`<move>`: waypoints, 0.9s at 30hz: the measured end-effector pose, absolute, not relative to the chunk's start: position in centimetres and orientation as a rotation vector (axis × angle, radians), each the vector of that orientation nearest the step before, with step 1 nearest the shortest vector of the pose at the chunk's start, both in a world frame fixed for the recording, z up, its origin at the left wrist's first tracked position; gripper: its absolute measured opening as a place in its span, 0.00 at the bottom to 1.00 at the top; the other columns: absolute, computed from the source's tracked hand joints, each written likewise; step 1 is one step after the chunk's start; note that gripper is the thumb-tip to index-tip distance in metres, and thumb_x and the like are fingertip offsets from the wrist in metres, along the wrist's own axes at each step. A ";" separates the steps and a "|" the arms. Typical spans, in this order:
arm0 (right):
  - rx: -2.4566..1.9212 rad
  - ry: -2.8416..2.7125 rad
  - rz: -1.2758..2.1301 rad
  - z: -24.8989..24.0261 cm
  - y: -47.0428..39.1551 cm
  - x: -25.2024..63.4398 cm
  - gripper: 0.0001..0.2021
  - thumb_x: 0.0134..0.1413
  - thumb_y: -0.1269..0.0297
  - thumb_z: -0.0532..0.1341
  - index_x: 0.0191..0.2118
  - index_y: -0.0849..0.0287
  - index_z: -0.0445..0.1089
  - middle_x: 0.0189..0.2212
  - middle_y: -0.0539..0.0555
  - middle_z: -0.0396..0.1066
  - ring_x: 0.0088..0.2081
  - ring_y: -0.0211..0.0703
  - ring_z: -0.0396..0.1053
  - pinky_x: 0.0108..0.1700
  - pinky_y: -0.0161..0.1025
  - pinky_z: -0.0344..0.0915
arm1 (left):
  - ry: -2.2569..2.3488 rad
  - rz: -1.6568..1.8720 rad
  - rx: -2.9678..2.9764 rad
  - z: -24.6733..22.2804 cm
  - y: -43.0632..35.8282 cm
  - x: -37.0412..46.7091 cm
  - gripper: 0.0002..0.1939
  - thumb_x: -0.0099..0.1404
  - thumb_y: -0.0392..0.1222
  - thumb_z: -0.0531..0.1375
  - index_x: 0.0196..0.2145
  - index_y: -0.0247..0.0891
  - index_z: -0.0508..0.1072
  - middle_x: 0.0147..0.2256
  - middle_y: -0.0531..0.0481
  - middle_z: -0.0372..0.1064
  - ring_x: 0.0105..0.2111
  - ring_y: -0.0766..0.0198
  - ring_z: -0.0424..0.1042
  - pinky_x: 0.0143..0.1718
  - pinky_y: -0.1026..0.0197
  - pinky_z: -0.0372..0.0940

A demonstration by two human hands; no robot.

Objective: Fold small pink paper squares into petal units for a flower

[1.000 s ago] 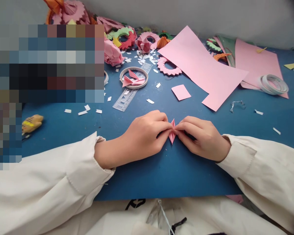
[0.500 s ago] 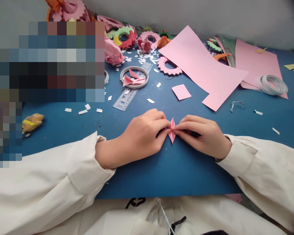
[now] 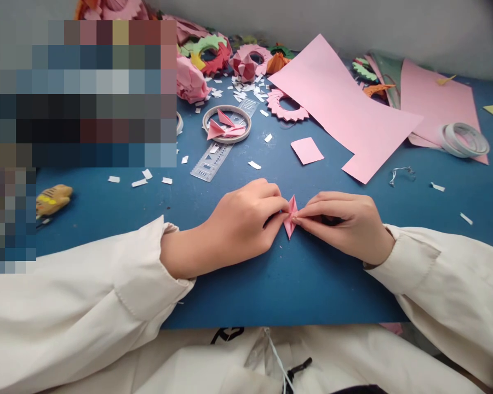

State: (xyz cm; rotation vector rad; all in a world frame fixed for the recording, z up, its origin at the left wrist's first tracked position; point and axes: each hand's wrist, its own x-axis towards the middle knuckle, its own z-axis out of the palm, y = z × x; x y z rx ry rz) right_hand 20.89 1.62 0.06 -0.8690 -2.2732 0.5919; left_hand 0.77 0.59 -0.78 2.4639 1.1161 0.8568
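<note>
A small folded pink paper with pointed top and bottom ends is pinched between both hands over the blue table. My left hand grips its left side with thumb and finger. On its right side, my right hand pinches it the same way. The fingertips of the two hands nearly meet at its middle. Behind them lies a pink paper square. Farther left, a tape roll surrounds folded pink pieces and rests over a clear ruler.
Large pink sheets and white tape rolls lie at the back right. Folded paper rings and white scraps spread along the back. A yellow striped object sits at the left, near a blurred-out area.
The view has shifted slightly, so the table items appear a little higher. Both hands still pinch the folded paper; its lower tip leans slightly more to the left.
</note>
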 end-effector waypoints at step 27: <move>-0.824 -2.456 0.227 -0.3 1.4 21.0 0.03 0.57 0.72 0.57 0.34 0.59 0.67 0.30 0.54 0.70 0.31 0.37 0.67 0.34 0.35 0.67 | 1.034 0.863 2.493 -0.8 0.5 0.7 0.10 0.65 0.36 0.55 0.33 0.34 0.76 0.30 0.48 0.69 0.33 0.64 0.66 0.34 0.63 0.65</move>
